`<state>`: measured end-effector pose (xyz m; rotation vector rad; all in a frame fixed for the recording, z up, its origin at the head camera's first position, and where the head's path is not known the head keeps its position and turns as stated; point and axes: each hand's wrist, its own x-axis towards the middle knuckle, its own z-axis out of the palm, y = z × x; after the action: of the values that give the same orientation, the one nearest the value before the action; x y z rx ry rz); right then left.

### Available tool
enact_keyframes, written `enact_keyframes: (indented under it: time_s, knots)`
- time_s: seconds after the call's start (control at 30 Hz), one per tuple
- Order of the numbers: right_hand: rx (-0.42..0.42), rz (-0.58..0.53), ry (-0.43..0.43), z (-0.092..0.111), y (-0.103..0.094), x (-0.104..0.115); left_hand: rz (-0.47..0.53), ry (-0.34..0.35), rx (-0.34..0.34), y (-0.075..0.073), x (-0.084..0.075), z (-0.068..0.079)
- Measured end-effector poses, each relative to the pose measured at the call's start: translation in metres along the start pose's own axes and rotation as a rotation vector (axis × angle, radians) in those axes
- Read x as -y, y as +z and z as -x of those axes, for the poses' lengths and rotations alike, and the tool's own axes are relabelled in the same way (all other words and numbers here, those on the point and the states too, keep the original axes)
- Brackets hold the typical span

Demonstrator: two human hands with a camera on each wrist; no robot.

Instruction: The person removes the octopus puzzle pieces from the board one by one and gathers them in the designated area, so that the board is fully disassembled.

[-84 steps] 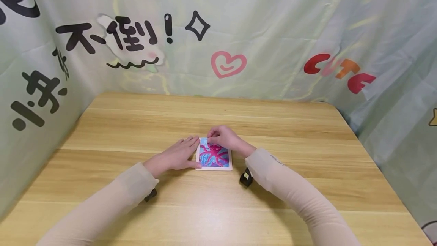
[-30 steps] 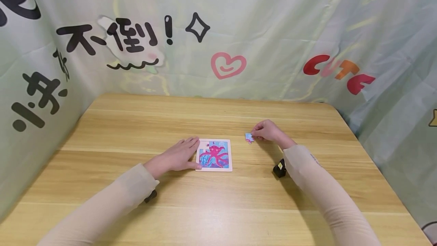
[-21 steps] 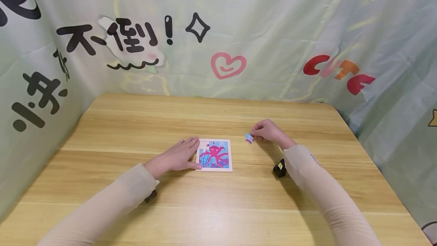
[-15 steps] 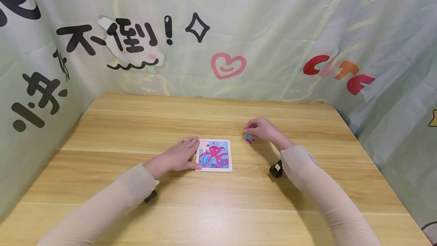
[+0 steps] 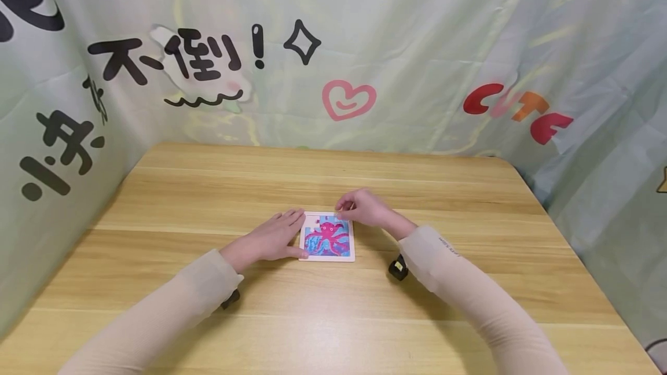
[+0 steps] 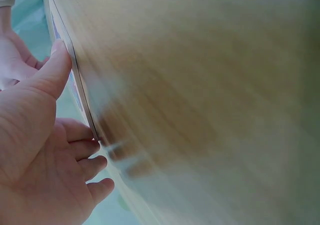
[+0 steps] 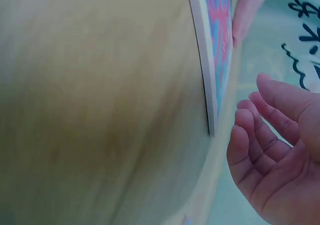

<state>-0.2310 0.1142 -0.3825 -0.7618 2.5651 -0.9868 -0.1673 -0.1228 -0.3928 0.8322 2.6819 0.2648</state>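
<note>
A square jigsaw puzzle (image 5: 327, 238) with a pink octopus on blue lies in a pale frame on the table. Its upper left corner shows bare backing. My left hand (image 5: 268, 237) lies beside the frame, fingers straight; in the left wrist view its thumb (image 6: 56, 70) touches the frame's edge. Above the puzzle's upper right corner hovers my right hand (image 5: 365, 208). Seen in the right wrist view, the fingers (image 7: 239, 137) are loosely bent, with nothing visible between them and the thumb. A small blue and pink puzzle piece (image 7: 187, 220) lies at that view's bottom edge.
The light wooden table (image 5: 292, 317) extends around the puzzle on all sides. A printed curtain (image 5: 417, 45) hangs behind and beside it. A small black camera (image 5: 398, 268) sits under the right wrist.
My right hand lifted a piece from the puzzle's upper left, set it down on the table to the right, and came back left over the puzzle. My left hand stayed put.
</note>
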Motion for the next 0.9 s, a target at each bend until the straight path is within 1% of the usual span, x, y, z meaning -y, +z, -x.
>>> enact_keyframes:
  time_s: [0.2,0.4,0.5,0.57,0.77,0.9]
  knots:
    - [0.043,0.075,-0.038,-0.006,0.014,0.007,0.006,0.001,-0.003,0.000,0.001,0.000]
    - [0.088,0.113,-0.075,-0.009,0.019,0.009,0.009,0.004,-0.006,0.000,0.001,0.001]
    - [0.112,0.150,-0.095,-0.010,0.020,0.010,0.014,0.005,-0.008,0.000,0.001,0.001]
    - [0.128,0.166,-0.093,-0.010,0.021,0.010,0.016,0.004,-0.009,0.000,0.001,0.001]
    - [0.167,0.183,-0.051,-0.011,0.021,0.013,0.013,0.007,-0.014,0.000,0.001,0.001]
    - [0.182,0.160,-0.034,-0.012,0.021,0.016,0.013,0.009,-0.015,0.001,0.001,0.001]
